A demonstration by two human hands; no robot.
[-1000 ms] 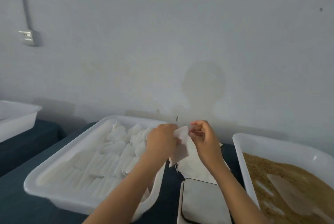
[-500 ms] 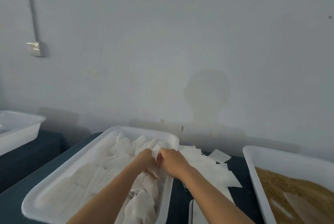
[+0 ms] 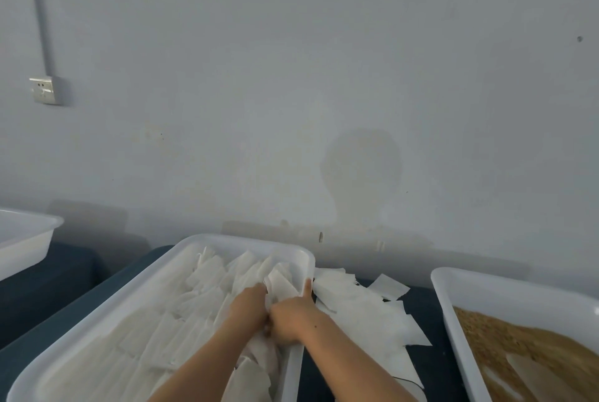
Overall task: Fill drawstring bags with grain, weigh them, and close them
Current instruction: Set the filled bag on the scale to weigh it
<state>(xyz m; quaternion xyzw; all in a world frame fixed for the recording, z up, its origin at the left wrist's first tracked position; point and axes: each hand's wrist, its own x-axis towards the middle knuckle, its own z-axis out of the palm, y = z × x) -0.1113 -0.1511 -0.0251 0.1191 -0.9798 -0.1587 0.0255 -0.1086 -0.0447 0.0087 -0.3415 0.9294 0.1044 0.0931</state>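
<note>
Grey wall behind, dark table [image 3: 81, 285] below. On it a white tray [image 3: 291, 247] of bags [image 3: 181, 330], loose bags [image 3: 359, 311] beside it, and the grain bin [image 3: 453, 311] at right. Both hands are down among the tray's bags — left hand [image 3: 248, 306] and right hand [image 3: 290, 315] touching, grip hidden, so I cannot tell. Risk, I judge: flimsy bags cling, several lifting at once.
</note>
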